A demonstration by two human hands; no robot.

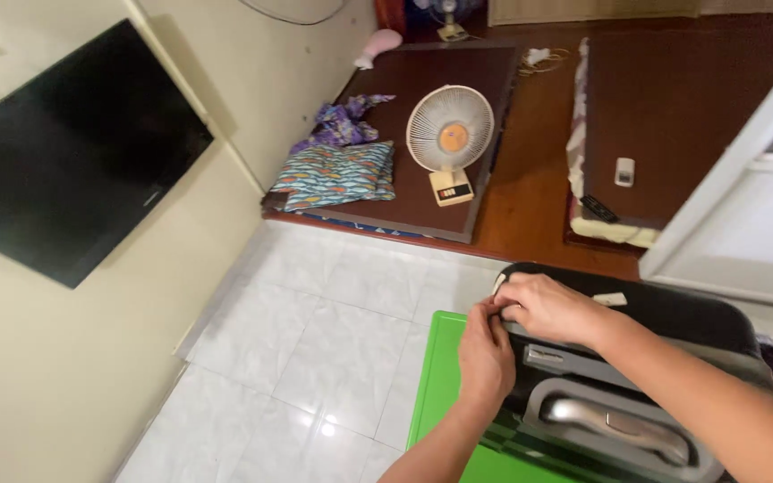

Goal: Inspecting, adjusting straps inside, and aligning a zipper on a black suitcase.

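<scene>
A black and grey suitcase with a silver handle lies on a bright green surface at the bottom right. My left hand and my right hand meet at the suitcase's upper left corner. Both pinch something small there, likely a zipper pull, which the fingers hide. A white tag lies on the suitcase top, just right of my right hand.
A small beige desk fan stands on a dark mat on a raised wooden platform, beside folded patterned cloth. Two remotes lie on another mat to the right. A black television hangs on the left wall. White tiles cover the floor.
</scene>
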